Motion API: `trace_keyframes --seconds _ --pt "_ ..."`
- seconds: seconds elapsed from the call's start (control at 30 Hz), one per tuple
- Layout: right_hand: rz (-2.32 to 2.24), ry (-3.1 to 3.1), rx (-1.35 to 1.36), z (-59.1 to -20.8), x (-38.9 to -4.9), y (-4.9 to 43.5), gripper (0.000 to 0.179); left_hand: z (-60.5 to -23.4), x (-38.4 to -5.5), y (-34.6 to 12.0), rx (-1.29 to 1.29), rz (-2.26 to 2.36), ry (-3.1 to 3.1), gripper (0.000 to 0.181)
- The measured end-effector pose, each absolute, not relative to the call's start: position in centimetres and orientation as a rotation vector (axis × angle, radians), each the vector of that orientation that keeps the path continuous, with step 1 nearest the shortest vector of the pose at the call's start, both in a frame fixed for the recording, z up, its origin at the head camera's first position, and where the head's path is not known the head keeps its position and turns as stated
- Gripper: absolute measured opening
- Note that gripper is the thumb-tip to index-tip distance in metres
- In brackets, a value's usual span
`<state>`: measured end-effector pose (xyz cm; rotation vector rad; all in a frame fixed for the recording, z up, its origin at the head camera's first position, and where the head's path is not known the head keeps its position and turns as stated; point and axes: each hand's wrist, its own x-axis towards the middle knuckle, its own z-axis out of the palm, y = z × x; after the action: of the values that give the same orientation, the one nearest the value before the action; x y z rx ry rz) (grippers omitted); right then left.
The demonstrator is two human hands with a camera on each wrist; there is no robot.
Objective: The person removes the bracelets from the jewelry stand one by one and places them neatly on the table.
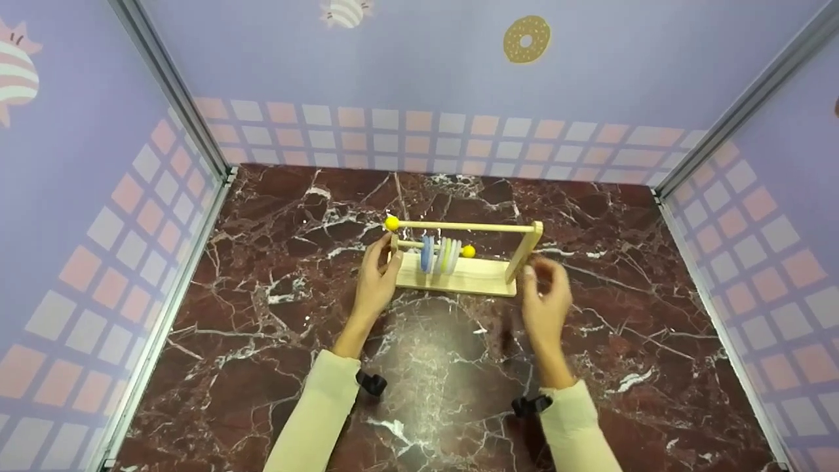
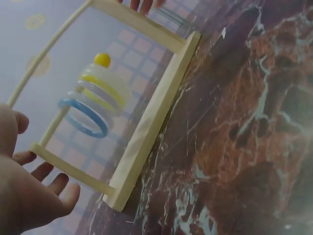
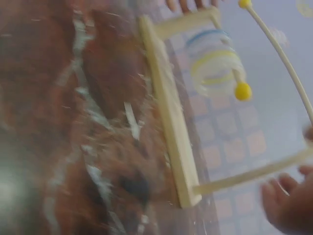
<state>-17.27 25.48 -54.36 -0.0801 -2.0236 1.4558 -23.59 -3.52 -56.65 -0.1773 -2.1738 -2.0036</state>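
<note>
1. Here's the wooden stand [image 1: 478, 283], upright on the dark marbled counter [image 1: 262, 367], tall post [image 1: 524, 251] at its right end, short post [image 2: 73, 170] at its left.
2. Left hand [image 1: 375, 282] is at the stand's left end, its grip apart: thumb and fingers loosely spread about the short post.
3. Right hand [image 1: 548, 305] is at the stand's right end, beside the tall post; it's blurred, so I can't tell whether that grip is clamped.
4. Over the stand's base, blue [image 1: 427, 254], yellow and whitish rings hang on the lower rod [image 1: 409, 244], blue nearest the short post.
5. A yellow ball [image 1: 468, 251] caps that rod; another [image 1: 392, 223] tips the upper rod [image 1: 465, 227], above the stand's left end.
6. Behind the stand rises a lilac wall [image 1: 419, 65].
</note>
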Motion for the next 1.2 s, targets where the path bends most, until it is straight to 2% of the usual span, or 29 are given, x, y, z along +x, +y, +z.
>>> trace_keyframes --seconds 0.1,0.2,0.4,0.63,0.97,1.2 --pt "1.299 -2.009 -0.016 -55.3 -17.2 25.1 0.006 -57.2 -24.6 -3.8 -0.198 -2.016 -2.157 0.047" --pt "1.250 -2.117 0.190 -55.2 -17.6 24.6 0.004 -57.5 -25.7 -4.2 -0.220 -1.988 -2.145 0.039" --pt "1.209 -2.350 0.403 -54.0 -19.1 23.5 0.027 -57.6 -26.1 -4.8 -0.237 -1.890 -2.150 0.022" --pt "1.125 -2.516 0.452 -53.2 -21.0 23.0 0.056 -58.1 -26.7 -4.1 -0.259 -1.888 -2.151 0.023" --pt "0.943 -2.683 0.526 -52.8 -23.1 22.3 0.071 -58.4 -27.0 -4.6 -0.309 -1.972 -2.128 0.025" --pt "0.935 -2.789 0.504 -54.0 -23.9 22.2 0.077 -57.7 -26.1 -4.2 -0.305 -2.025 -2.063 0.024"
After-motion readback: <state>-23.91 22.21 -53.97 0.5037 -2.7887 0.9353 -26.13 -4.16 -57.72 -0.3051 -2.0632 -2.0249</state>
